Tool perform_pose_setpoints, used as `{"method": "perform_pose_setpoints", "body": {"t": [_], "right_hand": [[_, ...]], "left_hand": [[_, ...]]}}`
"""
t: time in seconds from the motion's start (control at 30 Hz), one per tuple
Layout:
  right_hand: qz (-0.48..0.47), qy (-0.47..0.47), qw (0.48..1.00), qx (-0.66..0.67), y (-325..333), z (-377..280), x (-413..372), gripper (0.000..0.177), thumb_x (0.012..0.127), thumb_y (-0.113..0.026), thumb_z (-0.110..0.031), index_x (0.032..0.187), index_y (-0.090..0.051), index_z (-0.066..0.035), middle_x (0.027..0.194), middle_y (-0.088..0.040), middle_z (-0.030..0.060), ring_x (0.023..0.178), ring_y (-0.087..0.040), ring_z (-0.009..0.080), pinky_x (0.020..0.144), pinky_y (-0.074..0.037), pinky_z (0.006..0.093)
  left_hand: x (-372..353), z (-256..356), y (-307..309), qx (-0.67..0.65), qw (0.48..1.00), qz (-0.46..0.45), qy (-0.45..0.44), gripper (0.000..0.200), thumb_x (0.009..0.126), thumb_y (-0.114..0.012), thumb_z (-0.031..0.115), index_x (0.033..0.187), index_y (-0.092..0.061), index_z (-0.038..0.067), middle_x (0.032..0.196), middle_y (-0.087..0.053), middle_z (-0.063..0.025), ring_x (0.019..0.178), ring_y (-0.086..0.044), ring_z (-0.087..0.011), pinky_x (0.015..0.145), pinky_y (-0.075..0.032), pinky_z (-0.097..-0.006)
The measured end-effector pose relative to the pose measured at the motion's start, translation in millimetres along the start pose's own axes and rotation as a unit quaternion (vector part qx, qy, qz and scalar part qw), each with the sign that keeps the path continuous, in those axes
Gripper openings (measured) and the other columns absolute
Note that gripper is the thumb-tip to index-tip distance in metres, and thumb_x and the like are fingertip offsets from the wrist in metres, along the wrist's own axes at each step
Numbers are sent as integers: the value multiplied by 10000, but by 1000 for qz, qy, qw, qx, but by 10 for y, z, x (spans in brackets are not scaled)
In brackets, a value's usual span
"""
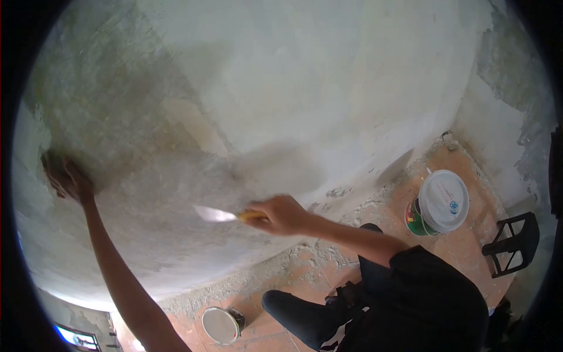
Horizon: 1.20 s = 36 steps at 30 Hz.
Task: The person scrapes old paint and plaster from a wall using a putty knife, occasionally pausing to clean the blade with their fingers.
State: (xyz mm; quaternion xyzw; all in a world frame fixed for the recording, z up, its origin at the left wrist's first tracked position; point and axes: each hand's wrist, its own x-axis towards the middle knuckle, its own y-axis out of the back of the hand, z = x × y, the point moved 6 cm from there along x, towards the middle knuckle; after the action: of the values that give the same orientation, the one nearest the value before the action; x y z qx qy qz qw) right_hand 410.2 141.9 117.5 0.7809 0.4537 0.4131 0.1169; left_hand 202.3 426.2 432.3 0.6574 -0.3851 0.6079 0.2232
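Observation:
My right hand (282, 216) is closed around the yellowish handle of a putty knife (217, 214). Its pale metal blade points left, in front of the patchy grey wall (328, 70), and looks slightly blurred. Far to the left, my left hand (69, 179) rests against the wall with its arm stretched out and its fingers apart. Darker, rougher plaster surrounds that hand, while smoother whitish plaster covers the upper middle of the wall.
A lidded paint bucket (444, 200) stands on the tiled floor at right, near a black plastic stool (516, 245). Below the wall sits a smaller bucket (220, 326). Plaster debris (311, 256) lies along the wall's foot. My bent legs (305, 317) are close by.

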Motion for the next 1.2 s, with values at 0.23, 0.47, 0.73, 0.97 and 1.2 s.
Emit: {"method": "perform_pose_setpoints", "body": {"t": [0.23,0.47,0.73,0.97,1.2], "right_hand": [[53,-432,877,204,-464,657,-2686,518,887,-587,-515,970,-691,-15,768,-655,143,712,-614,229,637,-436,383],[68,-484,811,322,-304,423,-3510,431,951,-536,-389,1133,-600,-3,820,-618,86,765,-595,193,697,-451,344],[99,-324,877,340,75,332,-3183,451,936,-588,-275,1281,-519,8,1052,-612,132,935,-606,224,847,-462,350],[36,-316,903,290,113,159,-3121,351,859,-730,-287,1084,-666,-25,1057,-650,125,958,-641,180,815,-513,331],[-22,-333,824,458,-86,-38,-2914,535,832,-754,-236,1295,-565,-48,1045,-653,58,901,-628,133,737,-519,298]], "left_hand": [[96,-315,-171,0,996,24,-88,572,972,-495,395,1392,-419,15,1406,-443,-171,1272,-429,-337,1067,-307,-488],[-979,267,168,-99,991,-85,12,635,947,-591,359,1377,-381,-58,1319,-474,-262,1167,-500,-394,995,-383,-521],[-4347,3897,2362,-528,310,-513,602,701,977,-298,590,1448,-305,70,1419,-401,-138,1234,-450,-335,1051,-326,-490],[-3891,4432,2959,-536,229,-531,615,423,943,-553,223,1290,-471,-4,1118,-617,-133,1030,-616,-256,921,-472,-385],[-3528,3964,3027,-435,345,-472,684,205,963,-563,149,1097,-534,-2,986,-588,-64,897,-573,-145,802,-473,-301]]}}
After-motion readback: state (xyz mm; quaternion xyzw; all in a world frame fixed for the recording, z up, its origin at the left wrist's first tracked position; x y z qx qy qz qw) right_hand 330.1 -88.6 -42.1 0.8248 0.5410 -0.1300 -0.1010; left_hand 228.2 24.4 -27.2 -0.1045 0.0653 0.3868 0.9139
